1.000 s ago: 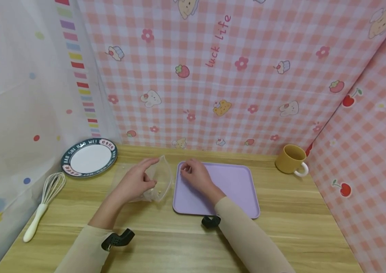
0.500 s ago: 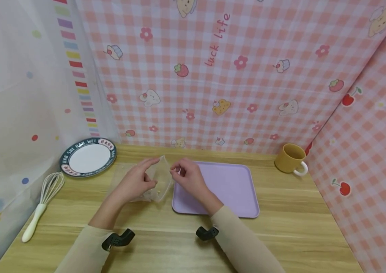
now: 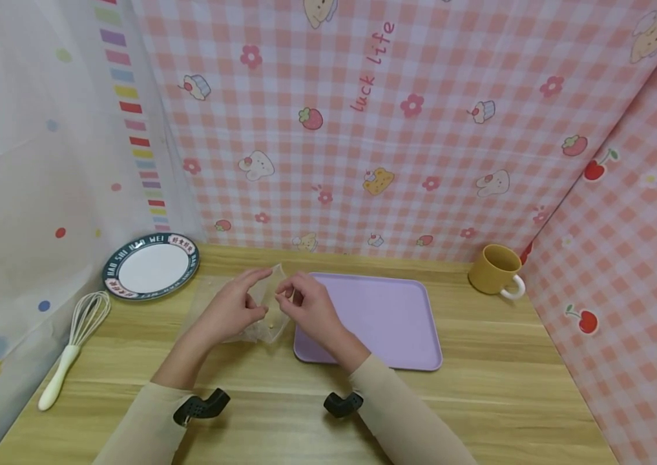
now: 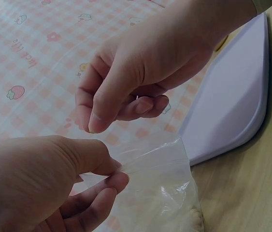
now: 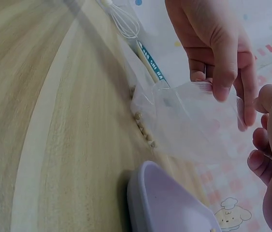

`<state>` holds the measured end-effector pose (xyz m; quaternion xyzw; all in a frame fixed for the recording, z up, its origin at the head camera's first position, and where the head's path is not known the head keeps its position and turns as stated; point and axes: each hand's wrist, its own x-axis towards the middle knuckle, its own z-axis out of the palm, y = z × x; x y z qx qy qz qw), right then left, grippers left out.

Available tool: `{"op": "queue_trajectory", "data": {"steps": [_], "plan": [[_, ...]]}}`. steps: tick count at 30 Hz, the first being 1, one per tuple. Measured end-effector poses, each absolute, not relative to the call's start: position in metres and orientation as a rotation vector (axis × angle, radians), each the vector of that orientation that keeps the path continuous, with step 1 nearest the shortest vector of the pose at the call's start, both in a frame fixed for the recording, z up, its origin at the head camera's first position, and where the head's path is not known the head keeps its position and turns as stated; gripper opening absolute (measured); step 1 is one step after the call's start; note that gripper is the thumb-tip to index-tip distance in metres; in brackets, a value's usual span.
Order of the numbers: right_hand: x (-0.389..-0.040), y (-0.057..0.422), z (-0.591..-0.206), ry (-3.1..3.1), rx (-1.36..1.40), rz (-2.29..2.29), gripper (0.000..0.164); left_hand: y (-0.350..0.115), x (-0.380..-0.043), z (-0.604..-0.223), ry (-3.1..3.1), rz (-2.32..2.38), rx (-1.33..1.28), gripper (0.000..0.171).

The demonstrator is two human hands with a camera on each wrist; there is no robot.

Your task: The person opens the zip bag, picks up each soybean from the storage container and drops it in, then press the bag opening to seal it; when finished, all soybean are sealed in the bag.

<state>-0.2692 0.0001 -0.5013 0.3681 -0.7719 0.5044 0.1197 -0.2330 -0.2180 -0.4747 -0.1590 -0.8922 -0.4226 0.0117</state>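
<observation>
A clear plastic bag [image 3: 274, 310] lies on its side on the table with its mouth raised. Several small beige beans [image 5: 145, 130] sit along its lower side in the right wrist view. My left hand [image 3: 234, 310] holds the bag at its mouth, the thumb on one side in the left wrist view. Close over the mouth is my right hand [image 3: 307, 307], thumb and forefinger brought together and the other fingers curled. Nothing shows between those fingertips. Right of the bag lies a purple tray [image 3: 380, 316], its left part under the right hand; a small pale bit shows at its edge in the right wrist view.
A white plate [image 3: 150, 268] with a dark green patterned rim stands at the back left. Nearer on that side lies a whisk [image 3: 75, 342] with a cream handle. At the back right is a yellow mug [image 3: 493, 270] with a white handle. Patterned cloth walls [image 3: 363, 148] border the table.
My right hand has moved left from over the tray's left edge to the mouth of the bag, thumb and forefinger kept together. My left hand has stayed on the bag.
</observation>
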Motion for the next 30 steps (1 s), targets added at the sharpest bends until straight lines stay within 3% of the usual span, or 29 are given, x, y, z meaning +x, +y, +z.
{"op": "queue_trajectory", "data": {"steps": [23, 30], "plan": [[-0.273, 0.004, -0.501, -2.307, 1.03, 1.443, 0.01, -0.217, -0.232, -0.472, -2.794, -1.317, -0.486, 0.076], [-0.291, 0.023, -0.506, -2.392, 0.848, 1.477, 0.009, -0.217, -0.232, -0.474, -2.806, -1.302, -0.469, 0.079]]}}
